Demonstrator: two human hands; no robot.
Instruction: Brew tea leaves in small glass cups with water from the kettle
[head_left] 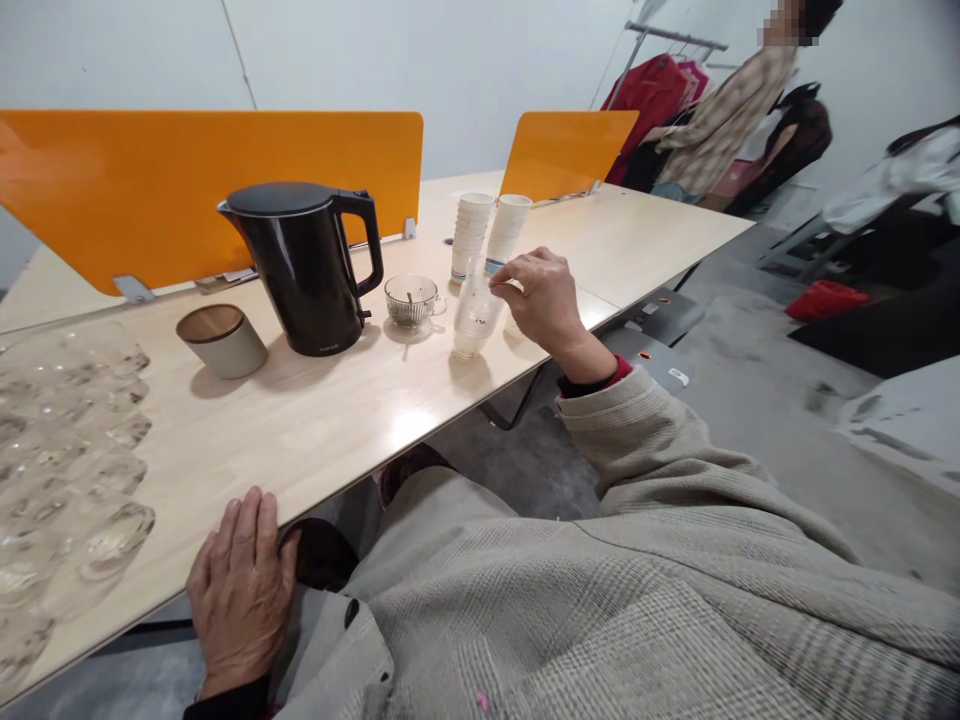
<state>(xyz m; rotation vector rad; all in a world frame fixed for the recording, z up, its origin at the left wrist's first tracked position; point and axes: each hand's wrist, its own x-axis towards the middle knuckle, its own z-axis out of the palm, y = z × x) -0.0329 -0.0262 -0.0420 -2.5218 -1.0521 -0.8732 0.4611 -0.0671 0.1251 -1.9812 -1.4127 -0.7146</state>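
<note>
My right hand [541,300] is closed in a pinch at the upper side of a clear vessel [472,328] standing on the table. Whatever lies between the fingertips is too small or hidden to make out. Small dark specks show on or inside the clear vessel. Part of another clear vessel [514,328] shows beneath the hand. Just left of these sits a ribbed glass cup [411,302] with a handle and something dark in it. My left hand [244,585] lies flat at the table's front edge, fingers stretched out, holding nothing.
A black electric kettle [307,275] and a grey cup [223,342] stand to the left. Many clear glasses [75,450] fill the table's left end. Two paper cup stacks [471,235] rise behind the right hand. Orange dividers [150,190] line the back. People [727,120] are at far right.
</note>
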